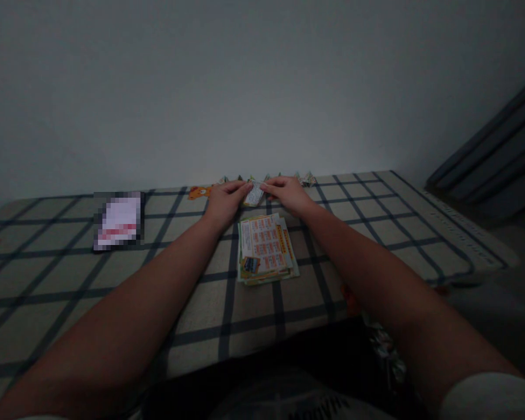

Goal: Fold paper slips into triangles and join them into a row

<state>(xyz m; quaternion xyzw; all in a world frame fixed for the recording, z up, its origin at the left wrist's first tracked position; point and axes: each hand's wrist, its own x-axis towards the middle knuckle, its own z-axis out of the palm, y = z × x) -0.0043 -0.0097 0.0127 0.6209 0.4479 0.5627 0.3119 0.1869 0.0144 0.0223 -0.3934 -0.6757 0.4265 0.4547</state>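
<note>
Both arms reach forward over a checked cloth. A small printed paper (254,193), pale with a yellowish edge, is pinched between my two hands near the wall. My left hand (228,201) has thumb and fingers closed on its left side. On the right side, my right hand (289,193) grips it with the fingertips. Closer to me lies a stack of printed paper sheets (265,245), the top one covered in small orange and white blocks of print. Behind my hands, several folded paper pieces (307,179) stand in a row along the wall.
The checked cloth (179,309) covers the surface up to a plain wall (262,87). On the left lies a pixelated phone-like object (119,221) with a dark edge. A dark curtain (499,140) hangs at the right. Crumpled patterned paper (387,353) is near my lap.
</note>
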